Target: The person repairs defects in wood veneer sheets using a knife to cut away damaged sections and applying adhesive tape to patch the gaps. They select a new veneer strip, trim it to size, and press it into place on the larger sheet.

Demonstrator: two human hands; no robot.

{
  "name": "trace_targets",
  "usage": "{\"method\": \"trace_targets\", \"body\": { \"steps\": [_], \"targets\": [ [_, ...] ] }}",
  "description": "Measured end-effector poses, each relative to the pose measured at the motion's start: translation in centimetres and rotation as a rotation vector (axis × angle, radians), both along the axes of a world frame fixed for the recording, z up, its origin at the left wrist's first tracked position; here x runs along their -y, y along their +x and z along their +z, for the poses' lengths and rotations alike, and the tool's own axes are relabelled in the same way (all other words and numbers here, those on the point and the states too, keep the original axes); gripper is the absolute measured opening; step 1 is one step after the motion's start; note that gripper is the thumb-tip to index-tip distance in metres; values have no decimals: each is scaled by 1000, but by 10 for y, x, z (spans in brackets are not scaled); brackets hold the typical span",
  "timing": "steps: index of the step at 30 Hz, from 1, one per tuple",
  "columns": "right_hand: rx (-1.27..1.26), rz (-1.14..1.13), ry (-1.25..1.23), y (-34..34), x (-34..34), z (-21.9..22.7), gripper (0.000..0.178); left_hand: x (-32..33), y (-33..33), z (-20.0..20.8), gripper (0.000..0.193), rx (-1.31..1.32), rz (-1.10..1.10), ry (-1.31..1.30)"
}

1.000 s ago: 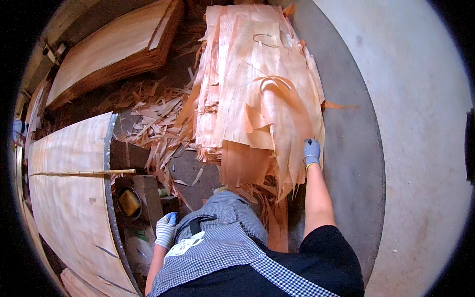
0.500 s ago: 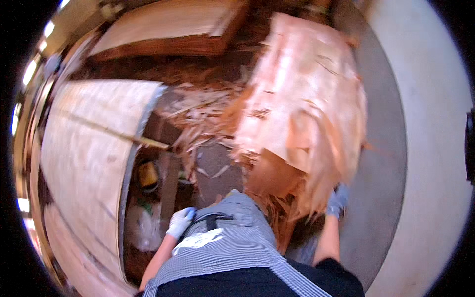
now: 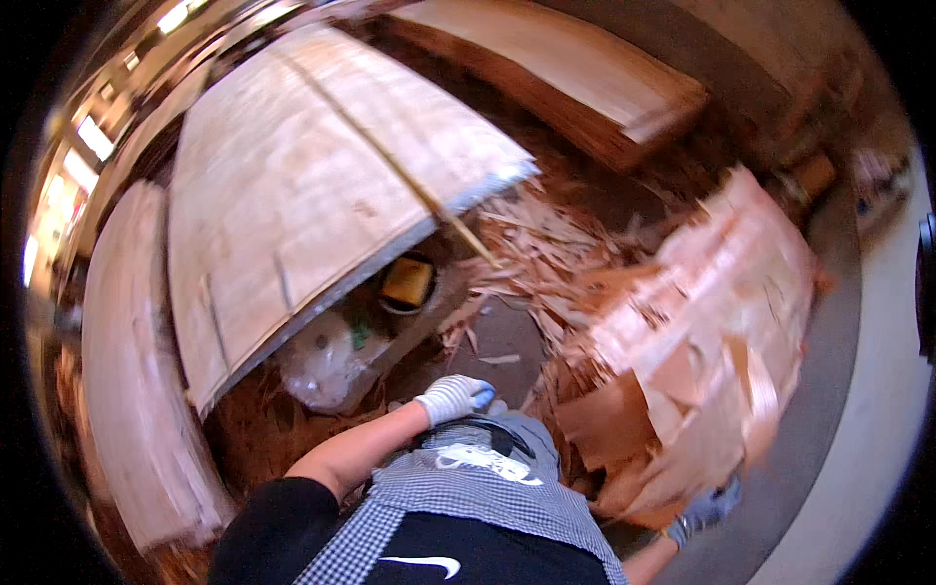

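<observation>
My right hand (image 3: 707,509), in a grey-blue glove, is at the near edge of the ragged pile of pinkish wood veneer (image 3: 712,292); I can't tell whether its fingers grip. My left, white-striped gloved hand (image 3: 453,400) curls at my checked cloth apron (image 3: 458,487), whose white print is unreadable. My view has swung left since a second ago, bringing the broad pale wooden sheet (image 3: 292,166) more central. Bare grey floor (image 3: 507,336) separates its straight edge from the pile.
</observation>
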State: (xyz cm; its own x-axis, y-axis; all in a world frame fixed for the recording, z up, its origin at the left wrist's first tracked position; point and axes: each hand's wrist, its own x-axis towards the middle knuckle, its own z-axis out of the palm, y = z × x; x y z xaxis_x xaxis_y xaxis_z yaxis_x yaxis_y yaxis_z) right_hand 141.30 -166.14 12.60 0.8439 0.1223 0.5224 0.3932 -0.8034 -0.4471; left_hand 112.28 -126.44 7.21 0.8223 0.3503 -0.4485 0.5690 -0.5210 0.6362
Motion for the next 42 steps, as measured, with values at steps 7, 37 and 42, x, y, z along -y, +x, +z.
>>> {"method": "trace_targets", "body": {
  "steps": [7, 37, 42],
  "targets": [
    [539, 132, -31, -26, -115, 70, 35, -29, -70, -1, 37, 48, 72, 17],
    [-549, 1701, 137, -360, -541, 104, 35, -289, -393, 166, 33, 231, 1129, 627],
    [-803, 1546, 383, -339, -590, 96, 30, -278, -434, 157, 29, 288, 1085, 540]
  ]
}}
